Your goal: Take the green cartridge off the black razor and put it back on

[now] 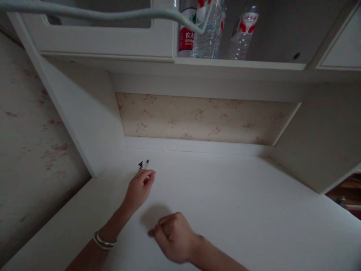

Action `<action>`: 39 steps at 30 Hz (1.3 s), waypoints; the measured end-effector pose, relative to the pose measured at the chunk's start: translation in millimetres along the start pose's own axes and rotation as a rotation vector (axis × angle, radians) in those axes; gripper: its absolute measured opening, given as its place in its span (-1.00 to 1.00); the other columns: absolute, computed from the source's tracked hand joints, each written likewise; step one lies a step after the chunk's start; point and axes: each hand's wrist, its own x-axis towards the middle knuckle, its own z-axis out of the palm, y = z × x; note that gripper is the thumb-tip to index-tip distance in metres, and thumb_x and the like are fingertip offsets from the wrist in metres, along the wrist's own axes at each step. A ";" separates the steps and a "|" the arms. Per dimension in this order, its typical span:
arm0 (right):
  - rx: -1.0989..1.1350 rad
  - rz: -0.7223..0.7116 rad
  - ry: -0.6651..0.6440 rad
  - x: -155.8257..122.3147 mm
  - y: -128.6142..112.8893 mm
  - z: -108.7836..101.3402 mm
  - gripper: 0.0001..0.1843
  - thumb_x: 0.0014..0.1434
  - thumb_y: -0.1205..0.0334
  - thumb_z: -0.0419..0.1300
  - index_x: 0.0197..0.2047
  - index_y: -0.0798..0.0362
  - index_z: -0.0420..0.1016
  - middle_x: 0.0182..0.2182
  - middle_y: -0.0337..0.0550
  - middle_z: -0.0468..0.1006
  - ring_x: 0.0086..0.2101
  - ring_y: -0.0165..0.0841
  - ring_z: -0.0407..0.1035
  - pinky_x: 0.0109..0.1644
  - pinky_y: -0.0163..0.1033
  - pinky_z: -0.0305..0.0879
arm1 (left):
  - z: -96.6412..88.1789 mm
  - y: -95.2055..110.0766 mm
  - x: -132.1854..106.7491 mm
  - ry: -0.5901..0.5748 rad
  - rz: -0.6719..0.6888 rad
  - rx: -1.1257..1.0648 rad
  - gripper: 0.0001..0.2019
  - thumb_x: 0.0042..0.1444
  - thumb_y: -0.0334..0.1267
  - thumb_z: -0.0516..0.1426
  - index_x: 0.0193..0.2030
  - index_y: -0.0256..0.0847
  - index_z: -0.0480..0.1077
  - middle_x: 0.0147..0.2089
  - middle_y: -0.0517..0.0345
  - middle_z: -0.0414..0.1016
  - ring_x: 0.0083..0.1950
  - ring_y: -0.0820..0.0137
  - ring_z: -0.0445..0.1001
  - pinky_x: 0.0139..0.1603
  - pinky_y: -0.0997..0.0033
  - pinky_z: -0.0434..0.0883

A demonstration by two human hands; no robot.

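My left hand (140,189) is over the left part of the white desk, its fingers curled closed. Just beyond its knuckles show a slim, pale stick with a dark end (147,163), like a pen, and a small black piece (140,165) of unclear kind. Whether the fingers grip either one is hidden. Closer to me and to the right, my right hand (178,237) is closed with its knuckles up, above its shadow on the desk. Anything inside its fingers is hidden from view.
The white desk (222,199) has side panels (93,101) left and right and a flowered back wall (197,116). Overhead, a shelf holds several bottles (244,32). A pale bar (113,14) crosses the top left. Drawers (344,194) show at the far right.
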 end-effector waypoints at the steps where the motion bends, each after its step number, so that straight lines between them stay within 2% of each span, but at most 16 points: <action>1: -0.059 0.068 0.025 1.5 8.9 0.3 -0.57 0.30 0.29 -0.10 -0.55 0.10 0.38 -0.58 -0.20 0.44 -0.57 -0.44 0.33 -0.45 -0.38 0.16 | 4.9 16.7 -4.1 -0.111 0.019 -0.084 -0.75 0.22 -0.13 -0.03 -0.18 -0.19 0.41 -0.23 0.12 0.42 -0.33 0.43 0.38 -0.28 0.46 0.33; 3: -0.168 0.208 0.050 1.7 27.4 1.0 -0.78 0.18 0.34 0.02 -0.41 0.10 0.45 -0.48 -0.17 0.52 -0.49 -0.38 0.40 -0.42 -0.37 0.17 | 17.4 43.4 -12.6 -0.323 0.065 -0.203 -0.75 0.23 -0.13 -0.03 -0.17 -0.17 0.42 -0.21 0.13 0.45 -0.23 0.40 0.39 -0.24 0.48 0.32; 5: -0.257 0.317 0.024 -1.9 44.1 2.2 -0.84 0.09 0.38 0.08 -0.31 0.10 0.48 -0.40 -0.12 0.57 -0.44 -0.32 0.44 -0.42 -0.36 0.17 | 32.3 57.3 -20.1 -0.465 0.116 -0.184 -0.73 0.24 -0.14 -0.03 -0.27 -0.16 0.45 -0.28 0.12 0.46 -0.21 0.37 0.39 -0.16 0.43 0.29; 8: -0.363 0.389 -0.053 -10.2 61.9 3.6 -0.81 0.08 0.33 0.07 -0.31 0.09 0.52 -0.41 -0.07 0.59 -0.44 -0.27 0.46 -0.42 -0.34 0.19 | 53.7 55.5 -28.5 -0.454 0.109 -0.032 -0.63 0.24 -0.10 -0.06 -0.46 -0.18 0.43 -0.41 0.06 0.44 -0.30 0.30 0.38 -0.16 0.34 0.24; 12: -0.471 0.366 -0.087 -13.6 72.2 1.9 -0.79 0.09 0.27 0.07 -0.33 0.09 0.53 -0.42 -0.03 0.59 -0.44 -0.24 0.46 -0.37 -0.30 0.23 | 68.6 36.1 -36.4 -0.418 0.080 -0.010 -0.62 0.24 -0.03 -0.07 -0.42 -0.16 0.42 -0.39 0.01 0.46 -0.26 0.23 0.39 -0.15 0.28 0.20; 16: -0.477 0.345 -0.081 -10.2 73.3 0.3 -0.80 0.11 0.27 0.06 -0.34 0.04 0.52 -0.42 -0.09 0.59 -0.45 -0.27 0.46 -0.34 -0.30 0.23 | 69.7 22.2 -38.2 -0.426 -0.018 0.068 -0.58 0.25 -0.03 -0.10 -0.48 -0.18 0.39 -0.42 0.03 0.45 -0.34 0.27 0.38 -0.25 0.32 0.18; 18: -0.479 0.313 -0.070 -10.0 72.9 -0.1 -0.81 0.13 0.27 0.06 -0.32 0.02 0.51 -0.42 -0.12 0.58 -0.45 -0.28 0.45 -0.33 -0.30 0.22 | 70.1 18.8 -36.5 -0.437 -0.052 0.039 -0.57 0.24 -0.02 -0.09 -0.53 -0.20 0.35 -0.48 0.08 0.41 -0.41 0.33 0.34 -0.33 0.36 0.16; 21: -0.455 0.296 -0.034 -11.9 73.5 -2.1 -0.80 0.16 0.28 0.03 -0.32 -0.01 0.50 -0.42 -0.19 0.58 -0.44 -0.31 0.44 -0.32 -0.31 0.21 | 71.2 15.8 -33.0 -0.501 -0.112 -0.185 -0.57 0.21 0.02 -0.06 -0.53 -0.23 0.31 -0.58 0.20 0.29 -0.49 0.42 0.25 -0.44 0.43 0.12; 25: -0.312 0.305 0.015 -13.9 76.5 -7.2 -0.73 0.17 0.34 0.00 -0.30 -0.12 0.50 -0.36 -0.35 0.57 -0.39 -0.37 0.44 -0.27 -0.35 0.21 | 70.2 10.4 -30.5 -0.717 -0.234 -0.562 -0.55 0.17 0.10 -0.04 -0.41 -0.29 0.34 -0.60 0.26 0.22 -0.55 0.47 0.19 -0.49 0.47 0.13; 31: -0.141 0.354 0.068 -12.8 82.5 -10.6 -0.71 0.09 0.40 0.03 -0.37 -0.11 0.53 -0.37 -0.40 0.57 -0.38 -0.41 0.43 -0.26 -0.39 0.23 | 70.2 0.3 -31.9 -0.823 -0.363 -0.910 -0.56 0.14 0.01 0.06 -0.07 -0.37 0.39 -0.48 0.18 0.31 -0.43 0.45 0.25 -0.36 0.44 0.21; 33: -0.055 0.377 0.070 -12.1 84.9 -11.2 -0.69 0.08 0.42 0.02 -0.37 -0.09 0.55 -0.41 -0.38 0.57 -0.39 -0.41 0.43 -0.27 -0.39 0.25 | 71.2 -0.2 -32.8 -0.833 -0.365 -0.938 -0.59 0.11 -0.07 0.12 -0.02 -0.34 0.37 -0.40 0.13 0.36 -0.38 0.44 0.29 -0.31 0.43 0.24; 36: 0.069 0.400 0.058 -11.7 87.1 -12.5 -0.64 0.09 0.42 0.00 -0.21 -0.09 0.56 -0.42 -0.35 0.58 -0.39 -0.40 0.44 -0.25 -0.38 0.29 | 72.4 2.2 -34.3 -0.826 -0.349 -0.923 -0.58 0.01 -0.19 0.21 0.02 -0.28 0.34 -0.21 0.03 0.40 -0.31 0.41 0.34 -0.30 0.42 0.28; 39: 0.119 0.395 0.043 -12.3 86.6 -13.6 -0.58 0.05 0.44 0.01 -0.12 -0.10 0.53 -0.39 -0.35 0.58 -0.36 -0.39 0.44 -0.22 -0.37 0.29 | 72.1 6.1 -35.2 -0.822 -0.356 -0.893 -0.58 -0.02 -0.23 0.23 0.00 -0.28 0.34 -0.23 0.05 0.40 -0.33 0.42 0.35 -0.31 0.42 0.29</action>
